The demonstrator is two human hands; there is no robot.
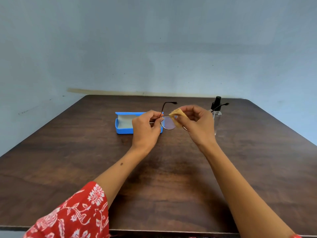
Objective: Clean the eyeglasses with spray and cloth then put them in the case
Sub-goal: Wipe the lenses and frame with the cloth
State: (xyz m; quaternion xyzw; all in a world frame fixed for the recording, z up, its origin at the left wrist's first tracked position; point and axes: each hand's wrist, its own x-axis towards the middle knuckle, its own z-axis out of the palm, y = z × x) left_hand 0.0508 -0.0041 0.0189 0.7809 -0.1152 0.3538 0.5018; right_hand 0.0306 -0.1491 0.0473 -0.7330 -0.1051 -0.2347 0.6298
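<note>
2 hands are raised above the counter (171, 169), working on 1 pair of eyeglasses (167, 123). Your left hand (146, 128) pinches the frame at the hinge of its left side, fingers curled round the rim. Your right hand (197, 123) grips a folded tan cloth (175, 117) between thumb and fingers and presses it against the lens on that side. The eyeglasses are held in the air between both hands, temples unfolded and pointing away from you. Just behind the eyeglasses and to their left, the blue case (122, 125) lies open on the counter, its pale lining showing. To the right of the eyeglasses, behind your right hand, the clear spray bottle (217, 110) with a black nozzle stands upright.
</note>
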